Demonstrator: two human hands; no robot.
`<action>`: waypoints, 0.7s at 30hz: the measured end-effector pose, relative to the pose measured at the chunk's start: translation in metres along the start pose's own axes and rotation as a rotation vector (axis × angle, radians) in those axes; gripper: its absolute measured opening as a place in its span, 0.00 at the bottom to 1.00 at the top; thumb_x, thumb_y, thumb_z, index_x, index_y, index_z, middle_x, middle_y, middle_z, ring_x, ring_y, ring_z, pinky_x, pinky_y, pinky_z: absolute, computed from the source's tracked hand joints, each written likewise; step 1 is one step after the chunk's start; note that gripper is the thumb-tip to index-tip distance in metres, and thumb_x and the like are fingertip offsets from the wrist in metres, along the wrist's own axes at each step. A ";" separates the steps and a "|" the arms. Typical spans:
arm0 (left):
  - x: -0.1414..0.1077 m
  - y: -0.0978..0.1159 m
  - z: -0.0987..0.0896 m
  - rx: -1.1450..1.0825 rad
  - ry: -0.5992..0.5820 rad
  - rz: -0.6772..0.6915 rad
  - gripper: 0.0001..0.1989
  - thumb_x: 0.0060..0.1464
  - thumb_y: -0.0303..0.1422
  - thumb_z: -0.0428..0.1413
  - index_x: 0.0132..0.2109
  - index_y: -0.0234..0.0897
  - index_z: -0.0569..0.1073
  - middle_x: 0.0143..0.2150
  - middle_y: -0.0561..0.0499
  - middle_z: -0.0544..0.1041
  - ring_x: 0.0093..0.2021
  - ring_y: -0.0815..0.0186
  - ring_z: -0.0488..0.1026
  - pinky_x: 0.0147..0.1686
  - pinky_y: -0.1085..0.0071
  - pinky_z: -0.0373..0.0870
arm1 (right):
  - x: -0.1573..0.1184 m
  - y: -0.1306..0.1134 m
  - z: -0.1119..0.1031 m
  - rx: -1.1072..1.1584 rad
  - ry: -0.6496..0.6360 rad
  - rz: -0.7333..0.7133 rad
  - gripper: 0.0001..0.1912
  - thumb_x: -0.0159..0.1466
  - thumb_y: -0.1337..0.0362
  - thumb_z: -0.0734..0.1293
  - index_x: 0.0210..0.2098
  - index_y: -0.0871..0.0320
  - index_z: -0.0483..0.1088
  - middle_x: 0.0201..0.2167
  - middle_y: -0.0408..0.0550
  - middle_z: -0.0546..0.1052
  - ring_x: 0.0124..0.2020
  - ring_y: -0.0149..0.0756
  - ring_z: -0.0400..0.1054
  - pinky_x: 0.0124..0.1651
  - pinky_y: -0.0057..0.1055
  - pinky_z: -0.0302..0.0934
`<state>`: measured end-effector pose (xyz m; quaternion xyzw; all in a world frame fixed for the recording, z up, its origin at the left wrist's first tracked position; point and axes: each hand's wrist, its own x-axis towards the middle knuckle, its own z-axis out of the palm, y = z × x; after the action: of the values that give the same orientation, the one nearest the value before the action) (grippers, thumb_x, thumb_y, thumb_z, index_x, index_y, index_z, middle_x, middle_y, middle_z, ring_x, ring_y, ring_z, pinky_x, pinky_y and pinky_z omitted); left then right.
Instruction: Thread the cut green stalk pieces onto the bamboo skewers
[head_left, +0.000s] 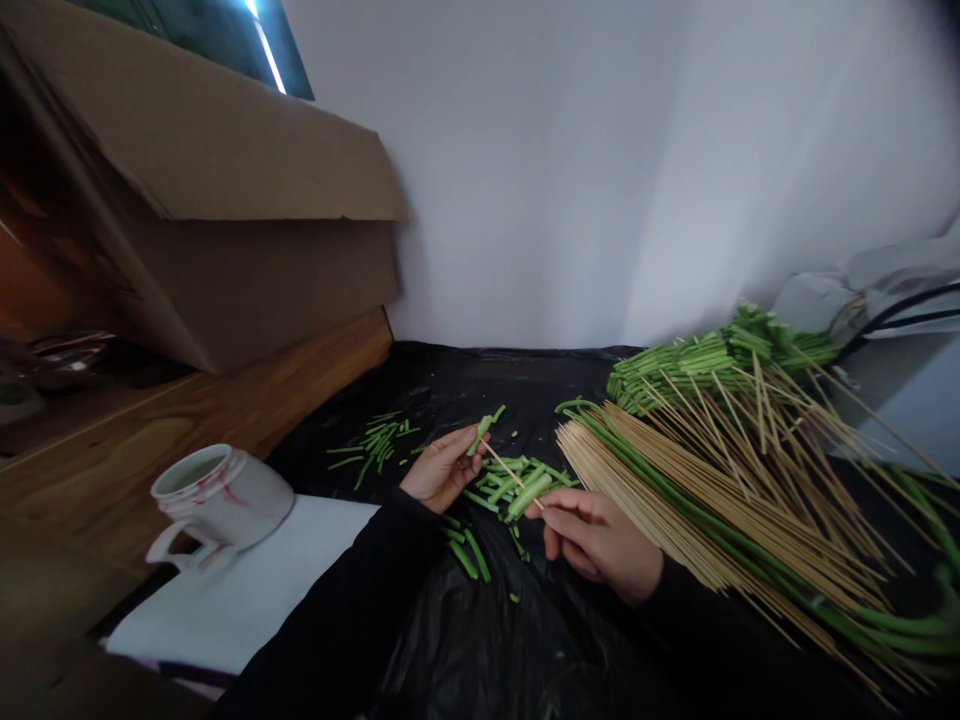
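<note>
Sticks (pixel 630 485): a broad bundle of thin tan rods lay on the right part of the black sheet (pixel 457 650), with loose ones fanned across its far right side.
Left hand (pixel 446 470): left of the sticks, its fingers pinched narrow on short green pieces (pixel 481 432) at one end of a skewer (pixel 502 462).
Right hand (pixel 596 545): at the near left edge of the sticks, its fingers drawn together, holding the skewer near the other end.
Skewer: left of the sticks, slanting between the two hands, above a pile of cut greens.
Pale piece (pixel 530 495): left of the sticks, just beside the right fingertips; whether the skewer passed through it or only in front, I could not tell.
Cut greens (pixel 495 488): heaped left of the sticks, under the skewer.
Thin greens (pixel 382 440): scattered farther left of the sticks, beyond the left hand.
Stalks (pixel 679 498): long and green, lying lengthwise over the sticks.
Green bunch (pixel 675 368): stacked just behind the sticks, near the wall (pixel 525 180).
Mug (pixel 255 505): white with reddish streaks, well left of the sticks, by a white sheet (pixel 315 530).
Carton (pixel 285 290): far left of the sticks and behind the mug.
</note>
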<state>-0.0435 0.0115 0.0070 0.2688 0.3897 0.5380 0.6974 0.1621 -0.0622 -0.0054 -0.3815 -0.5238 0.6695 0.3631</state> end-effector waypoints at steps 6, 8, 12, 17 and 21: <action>0.000 0.000 -0.001 -0.012 0.006 -0.002 0.04 0.51 0.24 0.58 0.36 0.31 0.77 0.36 0.45 0.78 0.29 0.73 0.74 0.27 0.80 0.72 | -0.001 -0.001 0.000 -0.002 0.012 0.005 0.20 0.57 0.51 0.64 0.38 0.62 0.67 0.17 0.39 0.70 0.08 0.18 0.47 0.11 0.22 0.34; 0.000 0.000 -0.001 -0.015 0.007 -0.003 0.04 0.51 0.24 0.58 0.36 0.31 0.77 0.36 0.44 0.78 0.28 0.73 0.74 0.27 0.80 0.72 | -0.001 -0.001 0.001 -0.003 0.015 0.004 0.20 0.56 0.51 0.64 0.38 0.62 0.67 0.17 0.39 0.70 0.08 0.18 0.47 0.11 0.22 0.34; 0.001 0.000 -0.001 -0.010 0.003 -0.002 0.04 0.51 0.24 0.59 0.36 0.31 0.77 0.36 0.45 0.78 0.29 0.73 0.74 0.27 0.80 0.72 | -0.001 -0.001 0.001 -0.004 0.012 0.005 0.20 0.56 0.50 0.64 0.38 0.62 0.67 0.17 0.39 0.70 0.08 0.19 0.47 0.11 0.22 0.34; 0.001 0.000 -0.001 -0.004 -0.005 -0.002 0.05 0.51 0.25 0.59 0.37 0.32 0.77 0.36 0.46 0.78 0.30 0.73 0.74 0.27 0.81 0.72 | -0.001 -0.001 0.001 -0.011 0.013 0.003 0.20 0.56 0.50 0.64 0.38 0.61 0.67 0.18 0.39 0.70 0.08 0.18 0.47 0.11 0.22 0.34; 0.001 0.000 -0.002 -0.004 -0.008 -0.002 0.04 0.50 0.25 0.60 0.36 0.31 0.77 0.36 0.46 0.78 0.29 0.74 0.74 0.27 0.81 0.72 | -0.001 -0.001 0.000 -0.018 0.014 0.002 0.21 0.56 0.49 0.64 0.37 0.62 0.67 0.18 0.39 0.70 0.08 0.19 0.47 0.11 0.22 0.34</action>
<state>-0.0447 0.0122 0.0053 0.2691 0.3862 0.5369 0.7001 0.1621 -0.0629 -0.0043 -0.3901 -0.5270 0.6624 0.3624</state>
